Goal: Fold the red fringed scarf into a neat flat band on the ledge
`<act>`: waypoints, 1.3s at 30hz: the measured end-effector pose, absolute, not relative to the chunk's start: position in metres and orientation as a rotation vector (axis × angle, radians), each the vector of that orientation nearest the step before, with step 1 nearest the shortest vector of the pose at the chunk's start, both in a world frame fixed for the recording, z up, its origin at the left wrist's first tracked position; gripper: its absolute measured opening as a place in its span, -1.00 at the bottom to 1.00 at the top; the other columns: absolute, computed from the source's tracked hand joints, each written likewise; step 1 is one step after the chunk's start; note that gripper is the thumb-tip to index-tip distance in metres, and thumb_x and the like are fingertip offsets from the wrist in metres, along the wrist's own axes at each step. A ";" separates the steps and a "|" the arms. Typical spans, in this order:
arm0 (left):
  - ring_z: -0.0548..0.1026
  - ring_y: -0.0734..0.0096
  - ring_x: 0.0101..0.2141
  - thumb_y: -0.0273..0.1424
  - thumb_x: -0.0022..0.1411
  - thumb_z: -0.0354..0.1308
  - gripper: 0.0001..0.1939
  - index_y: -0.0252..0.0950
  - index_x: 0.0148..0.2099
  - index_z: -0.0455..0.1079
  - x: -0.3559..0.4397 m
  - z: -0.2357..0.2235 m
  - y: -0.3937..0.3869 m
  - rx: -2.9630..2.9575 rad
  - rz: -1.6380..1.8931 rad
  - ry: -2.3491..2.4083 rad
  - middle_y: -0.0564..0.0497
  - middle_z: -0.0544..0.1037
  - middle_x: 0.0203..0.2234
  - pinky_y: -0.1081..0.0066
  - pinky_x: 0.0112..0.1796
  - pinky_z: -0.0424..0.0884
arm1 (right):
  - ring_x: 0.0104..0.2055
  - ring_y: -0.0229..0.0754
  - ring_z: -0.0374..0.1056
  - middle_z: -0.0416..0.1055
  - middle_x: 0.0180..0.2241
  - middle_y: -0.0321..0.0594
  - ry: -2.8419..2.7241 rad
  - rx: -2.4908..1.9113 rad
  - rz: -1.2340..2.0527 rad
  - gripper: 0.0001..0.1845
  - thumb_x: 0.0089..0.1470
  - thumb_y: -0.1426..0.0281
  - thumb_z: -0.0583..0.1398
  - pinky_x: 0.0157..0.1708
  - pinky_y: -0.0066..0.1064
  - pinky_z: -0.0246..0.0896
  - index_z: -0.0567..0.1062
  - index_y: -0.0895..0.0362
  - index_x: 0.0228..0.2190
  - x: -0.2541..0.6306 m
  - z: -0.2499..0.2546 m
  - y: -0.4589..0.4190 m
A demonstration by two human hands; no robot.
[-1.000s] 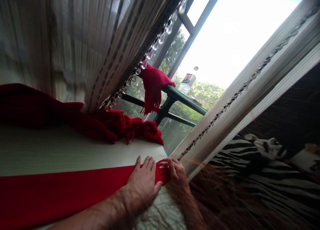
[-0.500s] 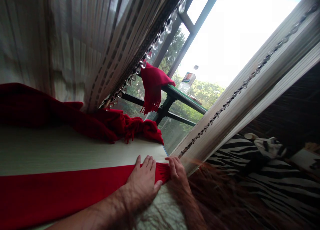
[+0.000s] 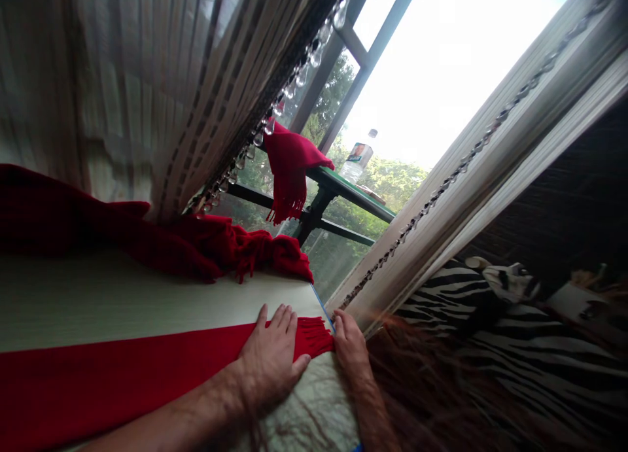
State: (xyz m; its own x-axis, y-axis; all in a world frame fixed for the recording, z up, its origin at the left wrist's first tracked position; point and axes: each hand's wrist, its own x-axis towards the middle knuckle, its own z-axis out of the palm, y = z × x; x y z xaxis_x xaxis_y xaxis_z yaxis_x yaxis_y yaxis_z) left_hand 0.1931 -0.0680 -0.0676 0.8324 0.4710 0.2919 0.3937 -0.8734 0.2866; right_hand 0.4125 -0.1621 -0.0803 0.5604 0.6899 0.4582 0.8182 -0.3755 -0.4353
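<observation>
A long red scarf lies stretched flat along the pale tabletop, its fringe fanned toward the table's right edge. My left hand rests palm down on the scarf just before the fringe, fingers stretched out and thumb spread. At the table's edge, my right hand is closed, its fingers curled beside the fringe tips. What its fingers hold, if anything, is hidden.
A bunched red scarf lies along the table's far side. Beyond it, another red scarf hangs over a green ledge bearing a plastic bottle. Beaded curtains flank the window. Zebra-striped fabric is at right.
My right hand has shifted off the fringe to the table's edge, and its fingers are more curled. More of the fringe shows, its strands spread. My left hand still presses on the scarf.
</observation>
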 end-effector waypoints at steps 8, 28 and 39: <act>0.08 -0.07 0.39 0.02 0.39 -0.09 -0.18 -0.54 0.42 0.15 0.190 -0.059 -0.070 2.795 0.502 0.663 -0.40 0.15 0.37 -0.22 0.33 -0.13 | 0.18 0.15 0.41 0.51 0.10 0.06 -1.260 -2.111 -0.292 -0.50 0.20 0.16 0.11 0.20 0.01 0.27 0.52 0.13 0.06 0.405 -0.077 -0.157; 0.08 -0.09 0.39 -0.04 0.41 -0.04 -0.24 -0.52 0.41 0.18 0.188 -0.051 -0.072 2.846 0.450 0.677 -0.39 0.15 0.37 -0.24 0.33 -0.10 | 0.21 -0.03 0.36 0.47 0.17 -0.11 -1.386 -2.033 -0.268 -0.56 0.29 0.22 0.05 0.22 -0.14 0.23 0.47 -0.01 0.12 0.385 -0.062 -0.146; 0.04 -0.05 0.40 -0.07 0.43 -0.05 -0.25 -0.52 0.43 0.13 0.186 -0.039 -0.074 2.859 0.336 0.708 -0.37 0.09 0.39 -0.19 0.34 -0.12 | 0.43 0.20 0.04 0.17 0.37 0.13 -1.282 -2.191 -0.142 -0.42 0.35 0.22 -0.10 0.34 0.38 -0.21 0.33 0.14 0.27 0.390 -0.062 -0.150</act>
